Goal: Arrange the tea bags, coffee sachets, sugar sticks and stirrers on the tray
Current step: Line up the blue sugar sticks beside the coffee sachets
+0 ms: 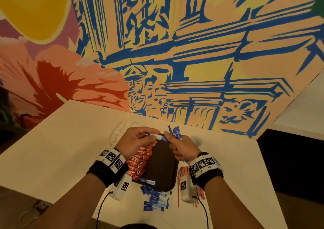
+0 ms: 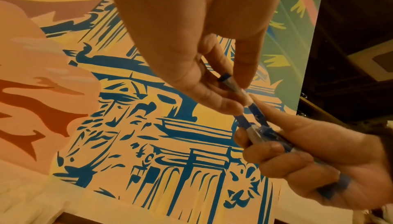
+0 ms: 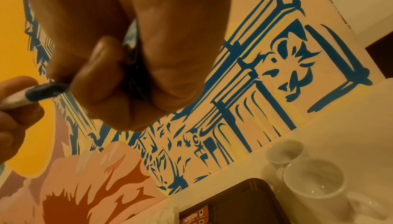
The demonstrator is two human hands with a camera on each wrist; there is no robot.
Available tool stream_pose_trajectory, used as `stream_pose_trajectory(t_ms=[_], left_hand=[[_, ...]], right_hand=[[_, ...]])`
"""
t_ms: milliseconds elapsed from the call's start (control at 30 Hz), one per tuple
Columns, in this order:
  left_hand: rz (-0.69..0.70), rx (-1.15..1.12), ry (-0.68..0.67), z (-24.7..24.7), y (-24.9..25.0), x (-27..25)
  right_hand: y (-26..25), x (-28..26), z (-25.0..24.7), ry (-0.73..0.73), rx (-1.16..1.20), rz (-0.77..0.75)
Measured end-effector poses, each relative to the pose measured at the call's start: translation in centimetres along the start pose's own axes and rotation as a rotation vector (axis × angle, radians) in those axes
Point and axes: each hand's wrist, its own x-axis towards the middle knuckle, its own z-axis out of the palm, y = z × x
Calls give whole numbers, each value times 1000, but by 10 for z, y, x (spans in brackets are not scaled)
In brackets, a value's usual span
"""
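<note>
Nearest us, loose blue-and-white sugar sticks (image 1: 155, 200) and thin red stirrers (image 1: 182, 179) lie on the white worktop (image 1: 52, 150) beside the dark brown oblong tray (image 1: 161, 165). Inside the tray: a red coffee sachet row (image 1: 138, 162), one sugar stick. Beyond, the left hand (image 1: 138, 139) pinches one stick (image 1: 158, 137) from the right hand (image 1: 184, 147)'s gripped bundle; best drawn out straight, I'd say.

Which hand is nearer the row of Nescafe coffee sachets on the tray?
Left. The left hand hovers just above the far end of the coffee sachets; the right hand is across the tray, over its opposite edge.
</note>
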Motion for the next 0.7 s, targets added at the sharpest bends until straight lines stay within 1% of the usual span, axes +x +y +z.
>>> stream_pose_trajectory(t_ms=[133, 233, 333, 433, 533, 567, 633, 700], left_hand=[[22, 39, -2, -6, -4, 8], [-14, 40, 30, -12, -7, 14], [-58, 22, 46, -18, -11, 17], [-66, 34, 45, -23, -15, 20], [-58, 39, 74, -24, -16, 23], [-38, 69, 100, -24, -16, 25], [33, 197, 169, -24, -16, 28], [153, 339, 236, -20, -16, 27]], right_hand=[[-4, 4, 2, -37, -5, -24], [-4, 10, 5, -27, -55, -51], [2, 19, 7, 52, -89, -45], [8, 28, 8, 157, -114, -48], [8, 32, 11, 243, -59, -23], [7, 34, 12, 278, -26, -1], [5, 39, 15, 320, 11, 51], [1, 42, 18, 295, -2, 95]])
